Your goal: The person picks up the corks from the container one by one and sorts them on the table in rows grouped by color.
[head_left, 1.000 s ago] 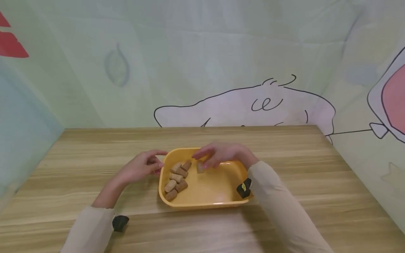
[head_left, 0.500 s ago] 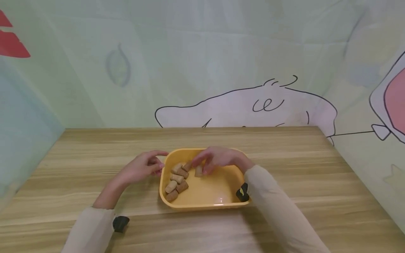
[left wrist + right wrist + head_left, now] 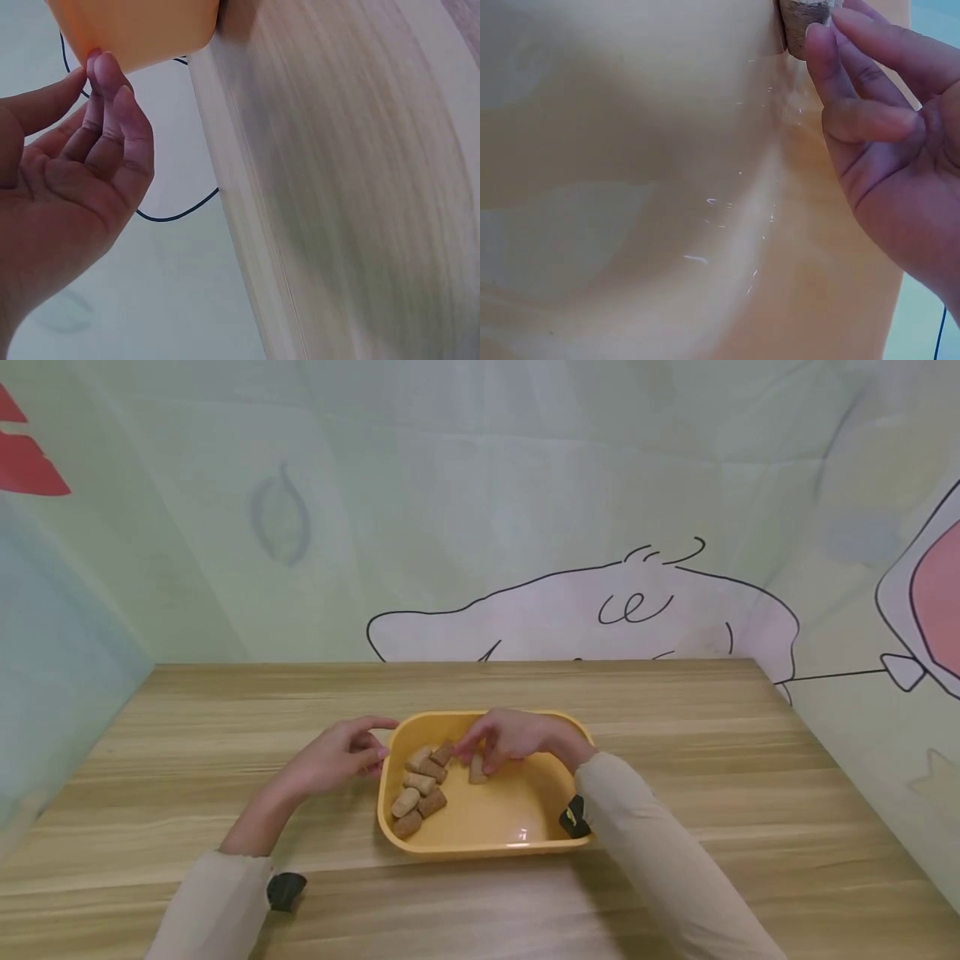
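A yellow tray lies on the table with several tapered, cork-like stoppers, light and darker brown, gathered at its left end. Inside the tray, the right hand has its thumb and fingers around a lighter cork stopper, apart from the group. In the right wrist view the same stopper shows a rough end at the fingertips; its upper part is cut off. The left hand is at the tray's outer left side, fingertips against the wall and rim, fingers loosely bent, as the left hand also shows in its wrist view.
Beneath the tray is a wood-grain table. A printed cloth with cartoon drawings hangs behind it. A black wrist device sits at the left sleeve, and another black wrist device at the right sleeve, over the tray's right end.
The right hand has lowered onto the separate stopper, and its fingers have closed around it. That stopper has shifted slightly towards the near side. The left hand stays at the tray.
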Demonstrator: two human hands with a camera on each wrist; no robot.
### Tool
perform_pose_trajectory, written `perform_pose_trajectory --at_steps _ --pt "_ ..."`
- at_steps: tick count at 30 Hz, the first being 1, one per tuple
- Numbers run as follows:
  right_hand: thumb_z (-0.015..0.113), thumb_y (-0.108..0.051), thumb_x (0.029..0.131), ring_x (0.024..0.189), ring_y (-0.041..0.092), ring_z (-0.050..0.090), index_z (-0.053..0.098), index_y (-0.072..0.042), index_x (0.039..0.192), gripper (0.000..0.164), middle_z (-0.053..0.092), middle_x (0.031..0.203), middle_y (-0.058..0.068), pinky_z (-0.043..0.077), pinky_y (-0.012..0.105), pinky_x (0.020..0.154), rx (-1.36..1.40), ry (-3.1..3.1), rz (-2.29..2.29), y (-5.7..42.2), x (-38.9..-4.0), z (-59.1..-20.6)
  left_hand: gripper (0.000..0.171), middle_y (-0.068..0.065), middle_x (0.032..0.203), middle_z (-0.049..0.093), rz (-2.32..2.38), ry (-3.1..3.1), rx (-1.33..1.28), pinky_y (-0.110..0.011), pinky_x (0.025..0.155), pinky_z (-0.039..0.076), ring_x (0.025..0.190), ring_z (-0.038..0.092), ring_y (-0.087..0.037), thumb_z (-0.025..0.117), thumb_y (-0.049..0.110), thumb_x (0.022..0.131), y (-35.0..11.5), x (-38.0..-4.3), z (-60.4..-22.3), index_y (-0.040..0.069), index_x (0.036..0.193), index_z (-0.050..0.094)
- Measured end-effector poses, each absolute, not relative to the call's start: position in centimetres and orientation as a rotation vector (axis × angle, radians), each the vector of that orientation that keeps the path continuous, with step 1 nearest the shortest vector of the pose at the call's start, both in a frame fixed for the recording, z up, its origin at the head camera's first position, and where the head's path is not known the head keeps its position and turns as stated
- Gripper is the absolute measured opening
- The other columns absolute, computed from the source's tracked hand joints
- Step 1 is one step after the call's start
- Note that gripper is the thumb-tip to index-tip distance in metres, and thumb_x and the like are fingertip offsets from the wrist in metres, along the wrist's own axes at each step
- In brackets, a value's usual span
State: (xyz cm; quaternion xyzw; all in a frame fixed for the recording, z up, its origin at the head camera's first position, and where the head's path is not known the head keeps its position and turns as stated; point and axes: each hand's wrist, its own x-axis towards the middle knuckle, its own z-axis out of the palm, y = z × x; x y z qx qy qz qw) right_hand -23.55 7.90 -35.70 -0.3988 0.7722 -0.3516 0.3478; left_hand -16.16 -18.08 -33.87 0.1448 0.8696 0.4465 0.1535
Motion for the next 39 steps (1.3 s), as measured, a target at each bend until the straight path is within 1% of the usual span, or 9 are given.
perform_pose_trajectory --at_steps 4,5,7,9,13,20,26,32,39 --pt "0.060 0.019 0.069 0.085 0.011 0.056 0.060 0.009 0.110 0.042 0.063 0.102 0.016 0.045 0.020 0.070 -1.092 2.043 -0.880 7.9 -23.4 -35.6 0.038 -0.009 0.081 0.060 1.281 2.493 0.427 -0.036 0.068 0.049 0.073 0.058 -0.022 0.048 -0.002 0.092 -18.1 -16.2 -33.9 -0.009 0.129 0.041" --pt "0.061 0.018 0.070 0.086 0.011 0.056 0.060 0.009 0.109 0.041 0.063 0.101 0.015 0.045 0.020 0.071 -1.089 2.050 -0.876 7.9 -23.3 -35.7 0.038 -0.009 0.081 0.060 1.280 2.494 0.431 -0.036 0.067 0.049 0.073 0.058 -0.022 0.048 -0.002 0.092 -18.1 -16.2 -33.9 -0.009 0.129 0.041" --pt "0.065 0.013 0.072 0.083 0.010 0.056 0.062 0.007 0.108 0.037 0.064 0.096 0.012 0.046 0.020 0.068 -1.055 2.076 -0.863 7.8 -23.2 -35.6 0.038 -0.008 0.080 0.060 1.279 2.494 0.433 -0.036 0.067 0.048 0.072 0.058 -0.022 0.048 -0.002 0.092 -18.0 -16.2 -33.9 -0.009 0.129 0.041" --pt "0.068 0.008 0.074 0.074 0.009 0.053 0.063 0.005 0.107 0.033 0.062 0.089 0.008 0.044 0.020 0.059 -0.999 2.092 -0.864 7.8 -23.1 -35.5 0.038 -0.008 0.079 0.059 1.279 2.492 0.432 -0.036 0.066 0.048 0.072 0.057 -0.022 0.048 -0.002 0.092 -18.0 -16.2 -33.9 -0.009 0.129 0.041" --pt "0.069 0.002 0.077 0.064 0.008 0.049 0.064 0.001 0.107 0.030 0.058 0.082 0.002 0.040 0.022 0.051 -0.925 2.091 -0.852 7.8 -22.9 -35.5 0.038 -0.008 0.078 0.058 1.282 2.489 0.422 -0.036 0.065 0.047 0.071 0.056 -0.022 0.047 -0.002 0.092 -17.9 -16.2 -33.9 -0.009 0.129 0.041" --pt "0.066 0.008 0.076 0.062 0.009 0.048 0.063 0.004 0.107 0.031 0.053 0.076 0.001 0.041 0.022 0.051 -0.977 2.006 -0.820 7.7 -22.9 -35.5 0.038 -0.008 0.078 0.058 1.292 2.487 0.410 -0.036 0.066 0.047 0.071 0.056 -0.021 0.047 -0.002 0.092 -17.8 -16.1 -33.9 -0.009 0.129 0.041" --pt "0.063 0.009 0.078 0.067 0.007 0.051 0.061 0.004 0.113 0.036 0.056 0.079 0.006 0.045 0.021 0.058 -1.025 1.970 -0.839 7.9 -23.0 -35.6 0.038 -0.007 0.078 0.059 1.290 2.493 0.401 -0.036 0.067 0.047 0.071 0.056 -0.020 0.048 -0.002 0.092 -17.7 -16.2 -34.0 -0.008 0.130 0.041" --pt "0.059 0.008 0.081 0.065 0.017 0.060 0.060 0.004 0.114 0.033 0.058 0.082 0.011 0.052 0.032 0.063 -0.981 1.958 -0.928 8.3 -23.2 -34.9 0.039 -0.007 0.078 0.058 1.282 2.491 0.386 -0.035 0.066 0.046 0.071 0.055 -0.019 0.048 0.000 0.093 -17.7 -16.2 -34.1 -0.007 0.130 0.041" --pt "0.059 0.002 0.085 0.069 0.023 0.061 0.059 0.003 0.111 0.026 0.057 0.089 0.014 0.051 0.042 0.069 -0.913 1.978 -1.088 9.2 -23.5 -31.5 0.039 -0.007 0.077 0.058 1.280 2.500 0.386 -0.035 0.065 0.046 0.070 0.055 -0.020 0.048 0.000 0.093 -17.9 -16.1 -34.2 -0.007 0.130 0.041"
